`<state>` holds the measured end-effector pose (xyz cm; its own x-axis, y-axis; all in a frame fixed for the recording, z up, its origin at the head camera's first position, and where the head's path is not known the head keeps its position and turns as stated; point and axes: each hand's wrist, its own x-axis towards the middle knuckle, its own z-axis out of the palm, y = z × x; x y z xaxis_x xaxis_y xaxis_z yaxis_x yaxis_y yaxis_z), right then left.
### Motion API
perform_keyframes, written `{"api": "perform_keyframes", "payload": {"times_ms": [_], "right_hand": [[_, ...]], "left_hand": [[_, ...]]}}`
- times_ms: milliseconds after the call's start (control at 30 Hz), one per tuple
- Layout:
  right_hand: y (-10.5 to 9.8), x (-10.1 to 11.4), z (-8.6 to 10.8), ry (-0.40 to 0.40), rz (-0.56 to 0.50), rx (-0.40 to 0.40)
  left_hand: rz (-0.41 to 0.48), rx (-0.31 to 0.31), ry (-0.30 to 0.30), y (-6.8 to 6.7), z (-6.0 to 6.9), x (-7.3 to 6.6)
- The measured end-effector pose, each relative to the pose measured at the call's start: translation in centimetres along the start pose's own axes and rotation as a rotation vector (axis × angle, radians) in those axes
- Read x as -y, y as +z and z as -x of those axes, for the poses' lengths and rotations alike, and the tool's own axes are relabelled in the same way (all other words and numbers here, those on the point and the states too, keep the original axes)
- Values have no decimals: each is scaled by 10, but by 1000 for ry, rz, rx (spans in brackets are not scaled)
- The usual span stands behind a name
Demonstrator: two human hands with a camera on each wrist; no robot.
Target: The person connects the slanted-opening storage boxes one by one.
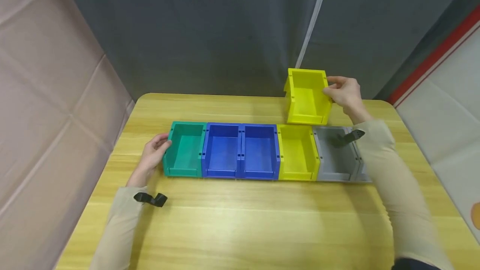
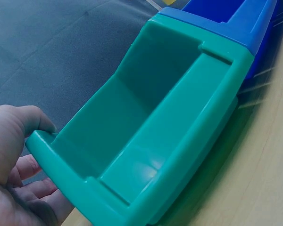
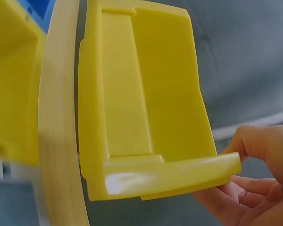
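Observation:
My right hand (image 1: 344, 93) pinches the right side wall of a yellow bin (image 1: 306, 99), thumb on one face and fingers behind. In the head view this bin is up behind the row of bins; the right wrist view shows it apart from the tabletop edge. At the row's left end, my left hand (image 1: 153, 153) grips the outer wall of a green bin (image 1: 184, 149), the thumb over its rim. Side by side to its right stand two blue bins (image 1: 223, 149), another yellow bin (image 1: 298, 153) and grey bins (image 1: 335, 153), partly hidden by my right forearm.
The row stands on a wooden table (image 1: 232, 224) with rounded far corners. A dark grey curtain (image 1: 210, 32) hangs behind it. Pale padded fabric (image 1: 52, 116) rises on the left, and a white panel with a red border (image 1: 442, 61) is on the right.

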<state>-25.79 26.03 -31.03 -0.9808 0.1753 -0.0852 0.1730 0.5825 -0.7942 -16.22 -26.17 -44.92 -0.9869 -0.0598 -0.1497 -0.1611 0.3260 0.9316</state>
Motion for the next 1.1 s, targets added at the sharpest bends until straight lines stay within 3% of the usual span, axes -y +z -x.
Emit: {"api": "perform_keyframes", "payload": {"times_ms": [267,600,767,933,1100], "right_hand": [[-33,-22,14,13,35,-68],[-79,-62,37,-15,49,-62],[-98,-82,48,4,45,-71],[-118,-100,61,22,-40,-99],[-135,-117,72,69,27,-145]], "left_hand": [[11,-2,-9,-2,1,2],[-5,-5,-8,-3,4,0],[-16,-6,-7,-4,4,-2],[-12,0,-13,-5,4,-1],[-1,2,-19,-4,5,-1]]}}
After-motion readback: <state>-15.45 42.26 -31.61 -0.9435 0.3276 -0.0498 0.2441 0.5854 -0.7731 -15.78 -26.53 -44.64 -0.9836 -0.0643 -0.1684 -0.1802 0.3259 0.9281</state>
